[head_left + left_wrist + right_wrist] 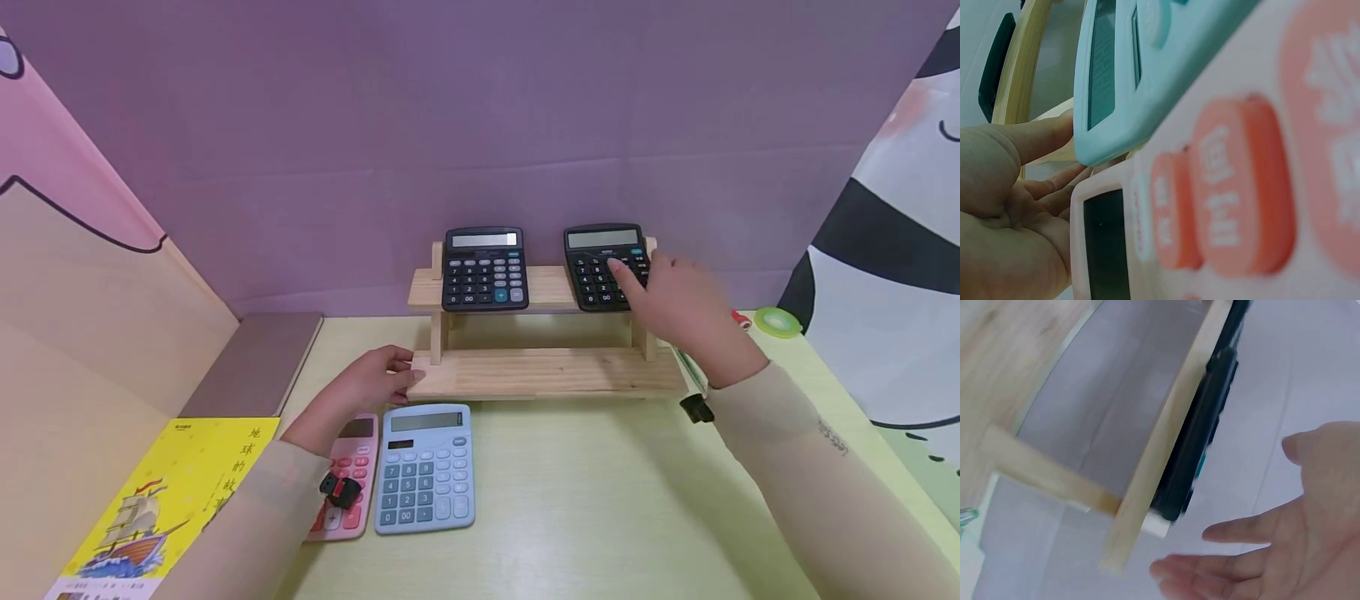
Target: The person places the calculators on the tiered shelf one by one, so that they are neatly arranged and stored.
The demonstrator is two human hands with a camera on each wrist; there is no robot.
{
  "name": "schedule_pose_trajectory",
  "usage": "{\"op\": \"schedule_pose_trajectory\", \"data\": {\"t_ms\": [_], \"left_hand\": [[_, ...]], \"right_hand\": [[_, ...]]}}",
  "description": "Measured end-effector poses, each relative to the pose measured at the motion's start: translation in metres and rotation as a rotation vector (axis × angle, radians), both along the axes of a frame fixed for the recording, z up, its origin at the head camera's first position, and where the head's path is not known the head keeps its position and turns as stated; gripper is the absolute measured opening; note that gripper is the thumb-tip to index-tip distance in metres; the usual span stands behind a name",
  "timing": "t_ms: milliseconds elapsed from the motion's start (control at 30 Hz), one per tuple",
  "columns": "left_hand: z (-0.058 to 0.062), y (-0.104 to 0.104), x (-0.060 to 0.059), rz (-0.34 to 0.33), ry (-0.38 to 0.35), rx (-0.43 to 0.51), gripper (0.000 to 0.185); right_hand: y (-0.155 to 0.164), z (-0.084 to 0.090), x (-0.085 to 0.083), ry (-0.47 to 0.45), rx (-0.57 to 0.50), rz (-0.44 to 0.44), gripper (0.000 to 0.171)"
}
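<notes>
A two-tier wooden shelf (547,372) stands at the middle of the table. Two black calculators lean on its upper tier, one on the left (483,268) and one on the right (596,271). My right hand (675,304) reaches to the right one with straight fingers on its keys. In the right wrist view that hand (1285,550) is spread beside the calculator's (1200,431) edge. My left hand (363,387) touches the left end of the lower board and holds nothing. It lies over a pink calculator (356,454), next to a blue calculator (424,467). The left wrist view shows both, the pink (1210,206) and the blue (1147,75), close up.
A yellow book (161,500) lies at the front left, with a grey-brown notebook (255,362) behind it. A green tape roll (777,321) and a green pen (690,371) sit to the right of the shelf. A purple backdrop closes the rear.
</notes>
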State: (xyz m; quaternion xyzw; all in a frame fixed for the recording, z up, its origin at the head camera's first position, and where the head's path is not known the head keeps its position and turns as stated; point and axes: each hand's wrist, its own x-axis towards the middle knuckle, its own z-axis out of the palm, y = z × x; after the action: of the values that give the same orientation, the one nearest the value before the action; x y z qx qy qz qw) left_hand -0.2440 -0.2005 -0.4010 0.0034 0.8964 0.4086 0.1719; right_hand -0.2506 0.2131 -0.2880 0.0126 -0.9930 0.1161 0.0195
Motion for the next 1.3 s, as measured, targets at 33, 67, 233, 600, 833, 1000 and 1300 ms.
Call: {"op": "schedule_pose_trajectory", "data": {"t_ms": [33, 67, 233, 600, 833, 1000, 1300], "left_hand": [[0.0, 0.0, 0.0, 0.0, -0.002, 0.001, 0.056], [0.0, 0.0, 0.0, 0.0, -0.004, -0.001, 0.057], [0.001, 0.0, 0.0, 0.01, -0.013, -0.003, 0.058], [0.0, 0.0, 0.0, 0.014, -0.018, -0.008, 0.059], [0.001, 0.001, -0.001, 0.017, -0.023, -0.012, 0.058], [0.002, 0.002, 0.001, 0.017, -0.023, -0.01, 0.057], [0.021, -0.003, 0.01, -0.033, 0.035, -0.185, 0.061]], "right_hand": [[0.006, 0.0, 0.004, -0.001, -0.032, 0.0, 0.114], [0.013, 0.0, 0.008, -0.004, -0.06, -0.001, 0.114], [0.043, -0.009, 0.023, 0.016, -0.143, -0.004, 0.093], [0.096, -0.06, 0.033, -0.092, -0.339, 0.035, 0.063], [0.111, -0.099, 0.023, -0.296, -0.679, 0.027, 0.063], [0.112, -0.12, 0.018, -0.387, -0.868, 0.052, 0.063], [0.109, -0.123, 0.019, -0.386, -0.921, 0.063, 0.063]]}}
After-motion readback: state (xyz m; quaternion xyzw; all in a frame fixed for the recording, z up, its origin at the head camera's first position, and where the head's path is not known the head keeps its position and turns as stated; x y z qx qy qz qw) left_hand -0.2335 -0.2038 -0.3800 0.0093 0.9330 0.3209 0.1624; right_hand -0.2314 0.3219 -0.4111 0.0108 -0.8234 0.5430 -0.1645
